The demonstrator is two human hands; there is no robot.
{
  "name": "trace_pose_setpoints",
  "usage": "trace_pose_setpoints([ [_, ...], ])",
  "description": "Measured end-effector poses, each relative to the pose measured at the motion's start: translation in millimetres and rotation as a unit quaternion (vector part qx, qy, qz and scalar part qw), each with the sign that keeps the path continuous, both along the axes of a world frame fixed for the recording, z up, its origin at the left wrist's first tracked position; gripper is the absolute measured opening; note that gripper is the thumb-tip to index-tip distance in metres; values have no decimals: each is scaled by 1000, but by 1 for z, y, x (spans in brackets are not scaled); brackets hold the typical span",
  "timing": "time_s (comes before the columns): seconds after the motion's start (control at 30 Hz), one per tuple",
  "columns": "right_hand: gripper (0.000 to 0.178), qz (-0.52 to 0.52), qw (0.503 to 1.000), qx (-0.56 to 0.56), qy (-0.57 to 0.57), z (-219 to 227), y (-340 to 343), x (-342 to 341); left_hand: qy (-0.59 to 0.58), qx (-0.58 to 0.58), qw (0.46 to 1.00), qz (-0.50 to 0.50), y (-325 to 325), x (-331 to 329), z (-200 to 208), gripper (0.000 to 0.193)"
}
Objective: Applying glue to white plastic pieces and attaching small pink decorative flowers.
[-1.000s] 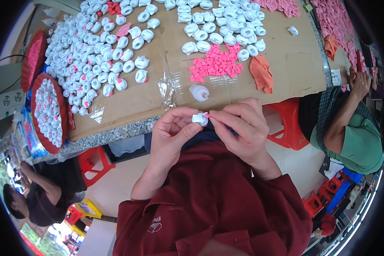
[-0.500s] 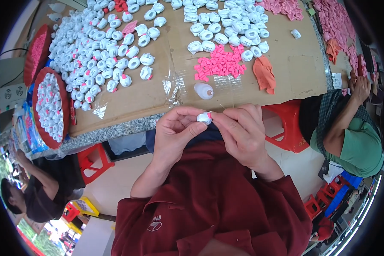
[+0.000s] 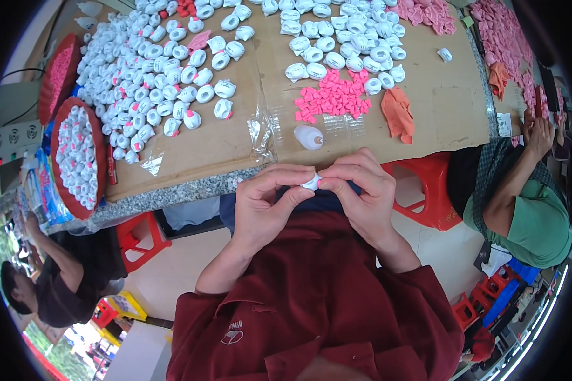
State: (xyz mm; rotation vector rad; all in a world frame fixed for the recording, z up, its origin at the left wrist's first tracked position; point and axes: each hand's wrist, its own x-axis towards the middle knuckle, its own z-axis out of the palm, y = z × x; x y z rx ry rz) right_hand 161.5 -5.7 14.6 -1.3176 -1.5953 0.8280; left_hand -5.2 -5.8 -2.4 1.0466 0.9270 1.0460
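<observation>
My left hand (image 3: 260, 206) pinches a small white rounded plastic piece (image 3: 311, 183) between thumb and fingers, just in front of the table edge. My right hand (image 3: 367, 198) closes thumb and index finger on its other side, where a bit of pink shows at the fingertips. A small translucent bottle (image 3: 307, 137) lies on the cardboard beyond my hands. Past it is a heap of small bright pink pieces (image 3: 332, 95), with many white ring-like pieces (image 3: 343, 39) behind. More white pieces, several with pink bits (image 3: 152, 82), cover the left side.
Cardboard (image 3: 448, 108) covers the granite-edged table (image 3: 190, 190). An orange rubbery scrap (image 3: 398, 115) lies right of the pink heap. Two red bowls stand at left, the nearer bowl (image 3: 100, 149) full of white pieces. Red stools (image 3: 429, 197) and co-workers are on both sides.
The white piece has turned in my fingers, so less of its pink bit shows. Both hands shifted slightly, the right fingers closing in on the piece. The view shifted a little.
</observation>
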Motion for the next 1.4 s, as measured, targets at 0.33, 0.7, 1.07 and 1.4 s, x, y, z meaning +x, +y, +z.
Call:
trace_pose_setpoints([
  [0.33,29,-86,995,-40,16,-6,18,-2,384,182,886,185,63,-14,11,23],
  [0.7,35,0,993,29,116,-16,18,0,483,416,768,50,100,11,15,36],
  [1.07,35,10,991,-10,135,3,7,23,-188,-146,969,61,29,-13,2,30],
  [1.4,30,-18,989,-84,119,9,6,16,-144,-121,980,64,29,-14,-3,32],
])
